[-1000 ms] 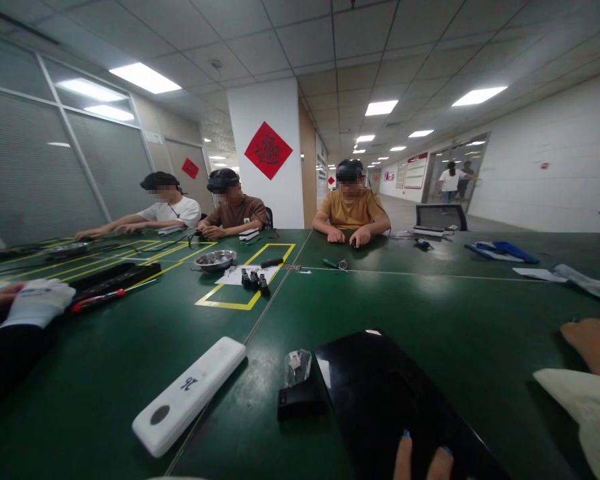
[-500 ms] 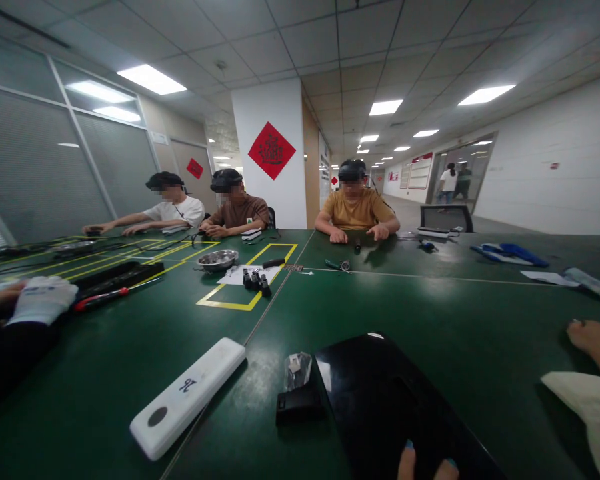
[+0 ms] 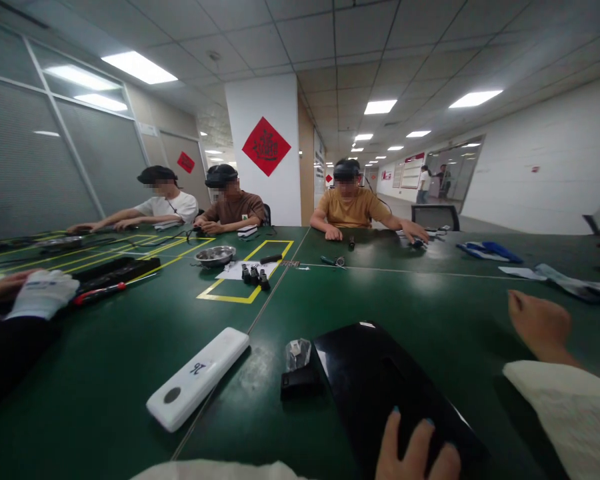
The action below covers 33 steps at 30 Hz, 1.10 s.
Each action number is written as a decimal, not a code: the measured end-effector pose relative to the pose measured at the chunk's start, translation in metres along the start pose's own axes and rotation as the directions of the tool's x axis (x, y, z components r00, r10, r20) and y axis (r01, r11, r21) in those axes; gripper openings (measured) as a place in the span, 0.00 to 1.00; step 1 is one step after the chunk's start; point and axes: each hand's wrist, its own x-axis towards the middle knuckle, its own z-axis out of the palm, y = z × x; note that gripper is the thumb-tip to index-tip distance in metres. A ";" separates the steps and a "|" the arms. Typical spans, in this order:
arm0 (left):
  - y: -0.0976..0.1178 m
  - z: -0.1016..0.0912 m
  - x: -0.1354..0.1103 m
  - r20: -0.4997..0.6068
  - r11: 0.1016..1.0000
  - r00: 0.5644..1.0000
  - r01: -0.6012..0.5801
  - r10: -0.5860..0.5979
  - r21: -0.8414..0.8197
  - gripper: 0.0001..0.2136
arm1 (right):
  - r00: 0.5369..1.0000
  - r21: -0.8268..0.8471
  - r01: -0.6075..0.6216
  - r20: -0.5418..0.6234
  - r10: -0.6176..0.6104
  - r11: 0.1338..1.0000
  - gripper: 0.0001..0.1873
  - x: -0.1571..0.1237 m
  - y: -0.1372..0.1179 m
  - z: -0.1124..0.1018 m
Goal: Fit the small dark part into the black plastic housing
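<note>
My left hand (image 3: 415,450) lies on a glossy black panel (image 3: 375,373), its fingers spread and touching the surface near the bottom edge of the view. At the right, above the table, my right hand (image 3: 540,327) is closed, with the fingers curled out of sight. Whether anything is inside it is hidden. A cream sleeve (image 3: 570,407) covers that arm. Left of the panel sit a small black plastic part (image 3: 300,384) and a clear plastic bag (image 3: 298,353) with something small inside. Farther left lies a long white device marked 26 (image 3: 200,380).
A co-worker's white-gloved hand (image 3: 45,293) is at the left, by a red-and-black screwdriver (image 3: 100,293). Farther off are a metal bowl (image 3: 215,257), several small black parts (image 3: 255,275) and blue items (image 3: 490,251). People sit along the far side.
My right hand has come further into view, moving left. More of my left hand shows on the panel. The view has shifted slightly, and a person opposite has reached sideways.
</note>
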 end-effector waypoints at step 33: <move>-0.231 -0.121 0.073 0.785 0.991 0.613 0.133 -0.091 0.010 0.24 | 0.825 0.756 -0.013 0.378 -0.420 0.655 0.14 -0.146 -0.192 -0.074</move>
